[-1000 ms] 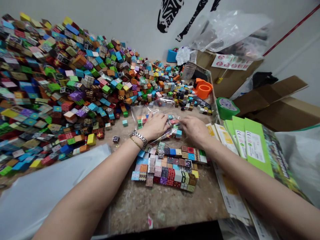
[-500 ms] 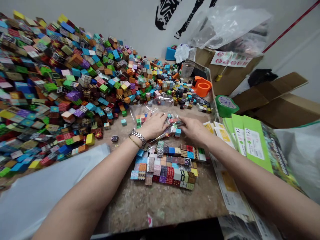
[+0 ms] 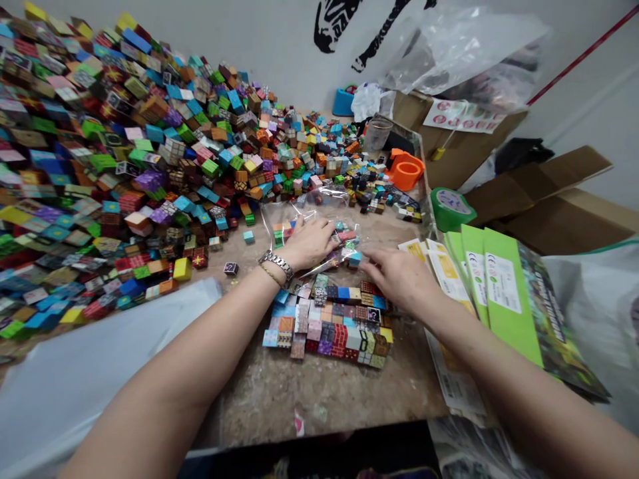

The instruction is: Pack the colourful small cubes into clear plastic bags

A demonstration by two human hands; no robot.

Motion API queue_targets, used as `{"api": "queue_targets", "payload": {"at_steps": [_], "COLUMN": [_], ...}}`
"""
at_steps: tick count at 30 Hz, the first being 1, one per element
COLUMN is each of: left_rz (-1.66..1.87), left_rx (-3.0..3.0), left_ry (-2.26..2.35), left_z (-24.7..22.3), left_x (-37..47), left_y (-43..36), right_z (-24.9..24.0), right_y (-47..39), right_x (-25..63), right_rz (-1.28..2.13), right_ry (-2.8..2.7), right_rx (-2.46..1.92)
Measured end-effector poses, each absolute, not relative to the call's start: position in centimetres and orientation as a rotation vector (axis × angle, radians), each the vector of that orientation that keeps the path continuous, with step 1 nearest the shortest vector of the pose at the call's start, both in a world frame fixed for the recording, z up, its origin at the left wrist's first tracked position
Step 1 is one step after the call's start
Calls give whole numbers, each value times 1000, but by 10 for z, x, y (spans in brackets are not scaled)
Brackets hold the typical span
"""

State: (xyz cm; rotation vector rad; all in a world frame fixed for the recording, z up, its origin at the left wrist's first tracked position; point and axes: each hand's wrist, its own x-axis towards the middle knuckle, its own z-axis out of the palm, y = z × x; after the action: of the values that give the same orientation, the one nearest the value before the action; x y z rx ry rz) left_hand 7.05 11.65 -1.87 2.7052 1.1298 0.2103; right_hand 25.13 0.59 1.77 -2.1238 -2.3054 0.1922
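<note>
A clear plastic bag [image 3: 344, 197] with several patterned cubes inside lies flat on the table. My left hand [image 3: 310, 245], with a metal watch and a bracelet at the wrist, rests palm down on this bag, fingers spread. Just right of the bag's near side, my right hand [image 3: 402, 276] hovers with fingers slightly bent and apart; nothing shows in them. Below both hands sits a packed block of colourful cubes [image 3: 327, 329] in rows, its right end partly behind my right hand. Light blue cubes [image 3: 353, 258] show at the bag's right end.
A big heap of cubes [image 3: 150, 153] fills the left and back. Flat plastic bags [image 3: 114, 372] lie front left. At right are green printed packages [image 3: 504, 286], white-yellow cards [image 3: 446, 266], green tape [image 3: 452, 209], an orange tape holder [image 3: 405, 171] and cardboard boxes [image 3: 554, 199].
My right hand has drawn back from the bag's right edge towards me, now over the right end of the cube rows. My left hand stays on the bag.
</note>
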Motion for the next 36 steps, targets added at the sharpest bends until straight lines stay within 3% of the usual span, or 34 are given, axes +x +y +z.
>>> {"api": "queue_targets", "payload": {"at_steps": [16, 36], "left_rz": [213, 226], "left_rx": [2739, 2713], "left_ry": [1118, 1137], "left_z": [-22, -17], "left_x": [69, 70], "left_y": [118, 114], "right_z": [6, 1], "right_y": [25, 26], "right_x": [242, 251], "right_rz": [-75, 159], "right_ry": [-2175, -2021], "right_rx": [-2372, -2200]}}
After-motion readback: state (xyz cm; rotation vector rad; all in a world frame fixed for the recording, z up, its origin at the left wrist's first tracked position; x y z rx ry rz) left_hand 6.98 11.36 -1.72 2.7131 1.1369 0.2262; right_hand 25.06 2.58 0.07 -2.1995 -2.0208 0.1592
